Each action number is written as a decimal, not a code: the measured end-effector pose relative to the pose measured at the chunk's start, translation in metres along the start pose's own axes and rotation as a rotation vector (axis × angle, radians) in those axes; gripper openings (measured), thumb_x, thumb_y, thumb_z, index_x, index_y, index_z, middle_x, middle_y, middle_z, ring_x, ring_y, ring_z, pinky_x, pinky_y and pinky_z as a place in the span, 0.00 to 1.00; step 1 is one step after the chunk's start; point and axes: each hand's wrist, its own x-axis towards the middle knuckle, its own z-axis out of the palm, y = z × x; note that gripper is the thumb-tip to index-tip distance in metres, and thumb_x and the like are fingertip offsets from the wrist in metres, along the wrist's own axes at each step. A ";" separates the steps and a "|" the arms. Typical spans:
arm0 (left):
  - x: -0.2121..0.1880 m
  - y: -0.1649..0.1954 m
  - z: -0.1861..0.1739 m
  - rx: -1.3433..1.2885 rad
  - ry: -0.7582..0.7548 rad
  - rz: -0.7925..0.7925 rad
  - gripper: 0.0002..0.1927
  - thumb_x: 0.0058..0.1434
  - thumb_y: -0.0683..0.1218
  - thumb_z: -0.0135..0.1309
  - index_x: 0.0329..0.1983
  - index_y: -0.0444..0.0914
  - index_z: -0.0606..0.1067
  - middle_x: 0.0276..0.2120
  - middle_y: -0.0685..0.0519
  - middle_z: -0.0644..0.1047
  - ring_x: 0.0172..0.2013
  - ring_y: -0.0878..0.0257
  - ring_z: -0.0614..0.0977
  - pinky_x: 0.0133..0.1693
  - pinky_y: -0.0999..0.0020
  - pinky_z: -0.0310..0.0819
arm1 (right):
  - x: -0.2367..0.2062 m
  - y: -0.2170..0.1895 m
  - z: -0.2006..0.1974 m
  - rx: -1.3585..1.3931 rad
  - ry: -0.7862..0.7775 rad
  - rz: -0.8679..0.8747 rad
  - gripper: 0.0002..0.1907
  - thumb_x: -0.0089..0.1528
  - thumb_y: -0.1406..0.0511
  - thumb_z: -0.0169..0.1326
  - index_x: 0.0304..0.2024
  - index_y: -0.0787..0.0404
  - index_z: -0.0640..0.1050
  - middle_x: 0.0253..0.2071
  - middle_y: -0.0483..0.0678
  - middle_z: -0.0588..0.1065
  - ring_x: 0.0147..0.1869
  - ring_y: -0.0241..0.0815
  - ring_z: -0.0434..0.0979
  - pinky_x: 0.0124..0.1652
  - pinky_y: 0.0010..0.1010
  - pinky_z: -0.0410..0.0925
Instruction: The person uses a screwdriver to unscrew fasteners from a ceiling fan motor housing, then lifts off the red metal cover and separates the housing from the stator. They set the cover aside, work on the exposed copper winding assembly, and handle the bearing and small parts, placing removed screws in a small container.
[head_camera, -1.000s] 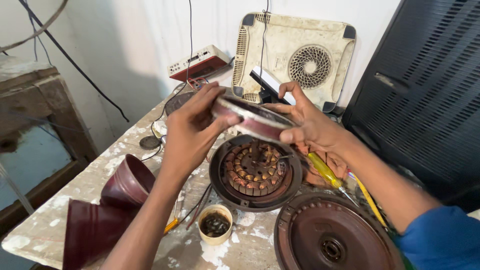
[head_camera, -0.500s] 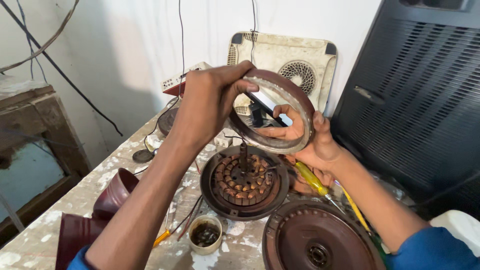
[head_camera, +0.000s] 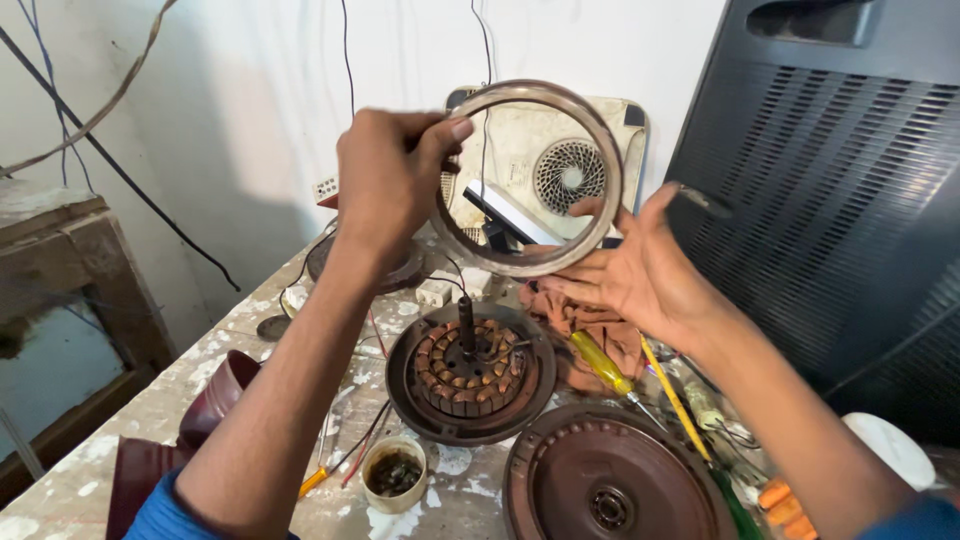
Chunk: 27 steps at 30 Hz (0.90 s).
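since the earlier frame the metal ring (head_camera: 527, 178) has risen from just above the motor to well clear of it and turned from nearly flat to upright, its opening now facing the camera. left hand (head_camera: 388, 180): grip closed on the ring's upper left rim, thumb and fingertips pinching the band. right hand (head_camera: 640, 268): palm open and fingers spread, cradling the ring's lower right edge without closing round it. below the ring, on the table (head_camera: 90, 480), sits the opened motor: a dark round housing (head_camera: 470, 375) holding the stator (head_camera: 468, 367), its copper coils and upright central shaft exposed. nearer the camera lies a separate round cover with a bearing (head_camera: 610, 490). beside these: a small cup of dark grease (head_camera: 394, 472), a yellow-handled screwdriver (head_camera: 600, 363) on a brown rag (head_camera: 590, 325), two maroon cones (head_camera: 180, 430). judged from this layout, disassembly is largely complete, with ring and cover off; the stator remains seated in its housing.
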 end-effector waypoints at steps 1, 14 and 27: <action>-0.001 -0.001 -0.001 0.029 -0.013 -0.144 0.15 0.65 0.50 0.60 0.42 0.32 0.84 0.22 0.51 0.82 0.21 0.71 0.80 0.26 0.70 0.74 | -0.007 -0.004 0.004 -0.106 0.026 -0.021 0.36 0.60 0.48 0.49 0.62 0.62 0.61 0.62 0.74 0.70 0.68 0.63 0.72 0.66 0.54 0.65; -0.081 0.009 0.002 -0.208 -0.135 -0.553 0.19 0.64 0.53 0.58 0.48 0.34 0.83 0.24 0.49 0.80 0.19 0.70 0.73 0.21 0.71 0.68 | -0.055 -0.015 0.037 -0.548 0.513 0.036 0.18 0.66 0.70 0.47 0.58 0.70 0.70 0.47 0.60 0.83 0.49 0.48 0.86 0.48 0.33 0.80; -0.123 0.010 0.015 -0.886 -0.440 -0.820 0.19 0.59 0.44 0.60 0.52 0.31 0.81 0.35 0.48 0.86 0.32 0.65 0.86 0.32 0.74 0.80 | -0.095 -0.025 0.005 -0.684 0.578 0.187 0.23 0.66 0.67 0.45 0.64 0.67 0.70 0.41 0.57 0.84 0.40 0.48 0.88 0.44 0.32 0.78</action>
